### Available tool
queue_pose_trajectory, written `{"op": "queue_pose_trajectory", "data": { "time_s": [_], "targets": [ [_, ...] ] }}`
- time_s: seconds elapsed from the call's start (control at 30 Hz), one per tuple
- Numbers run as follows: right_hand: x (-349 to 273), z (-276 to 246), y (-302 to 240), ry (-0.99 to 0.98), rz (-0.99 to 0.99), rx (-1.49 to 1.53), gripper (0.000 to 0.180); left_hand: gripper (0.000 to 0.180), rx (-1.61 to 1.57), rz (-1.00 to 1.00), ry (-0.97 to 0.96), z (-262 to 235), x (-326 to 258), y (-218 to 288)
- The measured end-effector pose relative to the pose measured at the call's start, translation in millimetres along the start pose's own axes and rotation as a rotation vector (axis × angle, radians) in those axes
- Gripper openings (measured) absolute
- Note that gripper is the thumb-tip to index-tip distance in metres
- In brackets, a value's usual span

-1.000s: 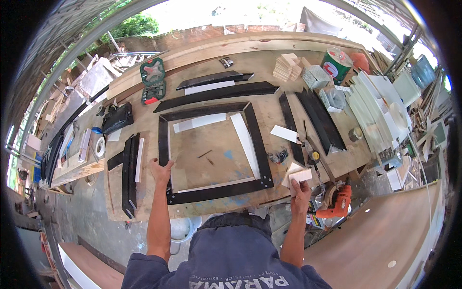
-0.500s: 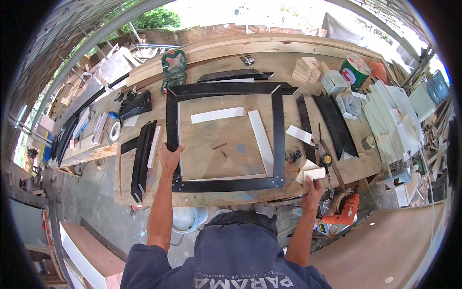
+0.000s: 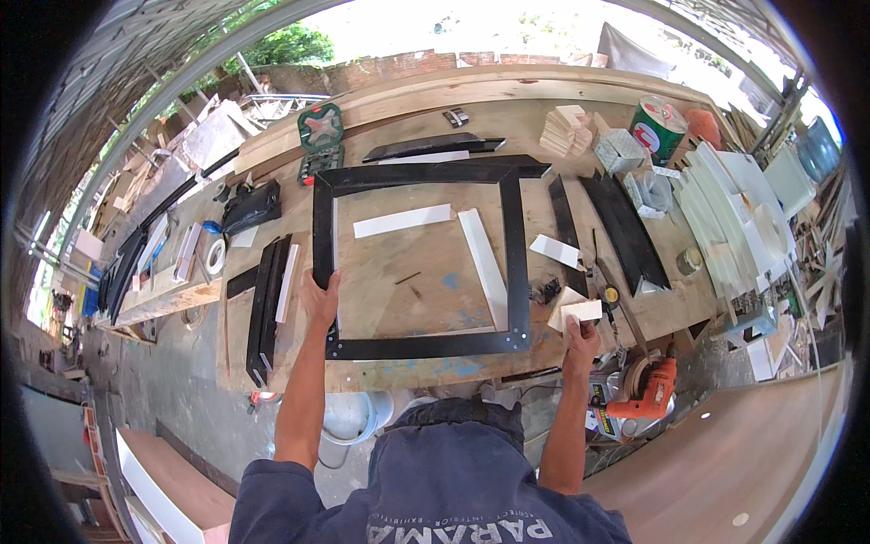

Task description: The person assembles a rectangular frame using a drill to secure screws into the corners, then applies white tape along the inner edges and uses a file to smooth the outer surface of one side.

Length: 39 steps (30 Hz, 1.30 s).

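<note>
A black rectangular frame (image 3: pixel 426 347) with screws at its near corners lies on the wooden workbench (image 3: pixel 399 258). My left hand (image 3: pixel 322 304) is closed around the lower part of the frame's left side. In my right hand (image 3: pixel 580 343), beyond the bench's near edge and right of the frame, is a small white rectangular piece (image 3: pixel 582 310), pinched between the fingers. A pale wood offcut (image 3: pixel 561 305) shows just behind that piece and is partly hidden. Two white strips (image 3: pixel 401 220) lie on the bench inside the frame opening.
Black bars lie left (image 3: pixel 265 308) and right (image 3: pixel 625 231) of the frame. A green tool case (image 3: pixel 321 127) stands open at the back. An orange power drill (image 3: pixel 649 390) sits below the bench's right edge. A green can (image 3: pixel 658 129) and stacked white panels (image 3: pixel 739 218) are at far right.
My right hand has moved slightly away from me with the white piece. My left hand keeps its hold on the frame, and the whole view has shifted a little.
</note>
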State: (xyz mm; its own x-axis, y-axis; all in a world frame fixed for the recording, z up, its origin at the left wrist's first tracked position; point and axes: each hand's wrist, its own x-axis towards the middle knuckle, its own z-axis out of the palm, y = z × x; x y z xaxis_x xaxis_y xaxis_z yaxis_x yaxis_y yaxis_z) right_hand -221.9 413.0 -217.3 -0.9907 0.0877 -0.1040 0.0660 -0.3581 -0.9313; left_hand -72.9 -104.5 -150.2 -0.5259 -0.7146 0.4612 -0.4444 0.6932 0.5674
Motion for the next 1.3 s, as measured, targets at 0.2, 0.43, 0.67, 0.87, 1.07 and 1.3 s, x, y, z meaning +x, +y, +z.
{"op": "queue_pose_trajectory", "data": {
  "time_s": [0.2, 0.43, 0.67, 0.87, 1.07, 1.3],
  "targets": [
    [12, -24, 16, 0.002, -0.048, -0.143, 0.038, 0.059, 0.016, 0.001, -0.070, 2, 14, 25],
    [3, -2, 15, 0.017, -0.052, -0.191, 0.035, 0.063, -0.345, -0.312, -0.273, -21, 30, 22],
    [31, 9, 4, 0.091, -0.171, -0.453, 0.031, 0.062, -0.391, -0.311, -0.334, -20, 31, 29],
    [64, 26, -5, 0.145, -0.263, -0.829, 0.034, 0.052, -0.127, -0.053, -0.108, -8, 38, 31],
    [74, 44, -26, 0.082, -0.265, -1.079, 0.040, 0.052, -0.130, 0.090, -0.086, -38, 47, 79],
    [78, 63, -63, 0.459, -0.640, -1.316, 0.047, 0.043, -0.303, 0.147, -0.056, -92, 41, 142]
  ]
}}
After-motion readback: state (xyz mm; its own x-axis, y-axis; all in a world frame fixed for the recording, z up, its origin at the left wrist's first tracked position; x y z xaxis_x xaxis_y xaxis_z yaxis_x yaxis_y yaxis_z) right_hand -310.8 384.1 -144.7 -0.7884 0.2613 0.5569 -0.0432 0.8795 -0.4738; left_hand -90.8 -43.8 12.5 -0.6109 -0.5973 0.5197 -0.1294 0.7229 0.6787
